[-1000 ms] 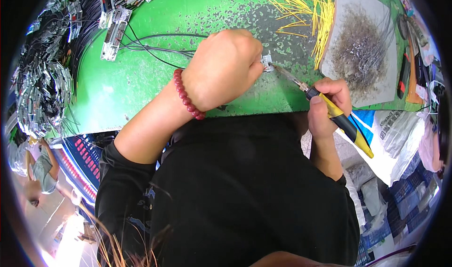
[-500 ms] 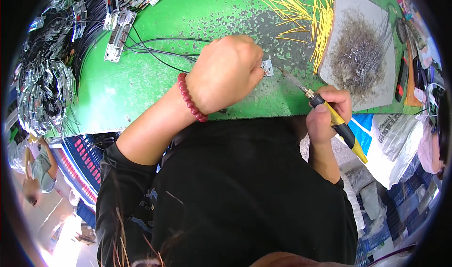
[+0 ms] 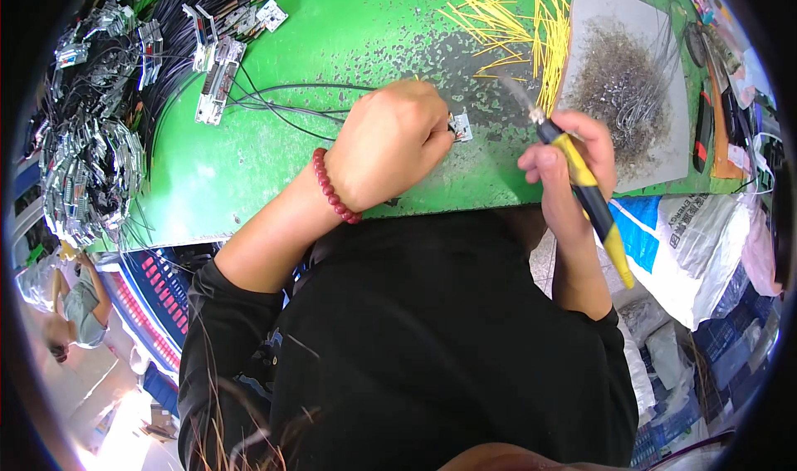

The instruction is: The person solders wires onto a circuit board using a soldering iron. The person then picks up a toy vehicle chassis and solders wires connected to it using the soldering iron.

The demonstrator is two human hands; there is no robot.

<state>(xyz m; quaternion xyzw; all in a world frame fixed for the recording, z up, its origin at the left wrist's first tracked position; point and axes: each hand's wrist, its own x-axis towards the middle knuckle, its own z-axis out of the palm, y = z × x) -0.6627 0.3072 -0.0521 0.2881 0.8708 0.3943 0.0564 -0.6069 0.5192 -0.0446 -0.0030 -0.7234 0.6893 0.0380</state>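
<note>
Pinching a small white connector piece (image 3: 459, 126) against the green work mat (image 3: 332, 47), left hand (image 3: 390, 143) curled tight around it, red bead bracelet (image 3: 334, 190) circling the wrist. Gripping a yellow-and-black-handled hand tool (image 3: 585, 193) in the right hand (image 3: 573, 159), fingers closed on the handle, metal tip (image 3: 516, 93) blurred and pointing up and left above the mat, apart from the connector piece. Trailing away from the left hand toward the upper left, thin black wires (image 3: 282, 105) reaching a white connector block (image 3: 217, 80). Lying scattered near the mat's top edge, yellow wire offcuts (image 3: 515, 22). Sitting just right of the tool tip, a grey tray (image 3: 656, 39) heaped with fine metal scraps (image 3: 623, 85). Piling up along the left edge, bundles of finished black harnesses (image 3: 91, 155). Hanging off the bench at lower right, a white plastic bag (image 3: 697, 247).
</note>
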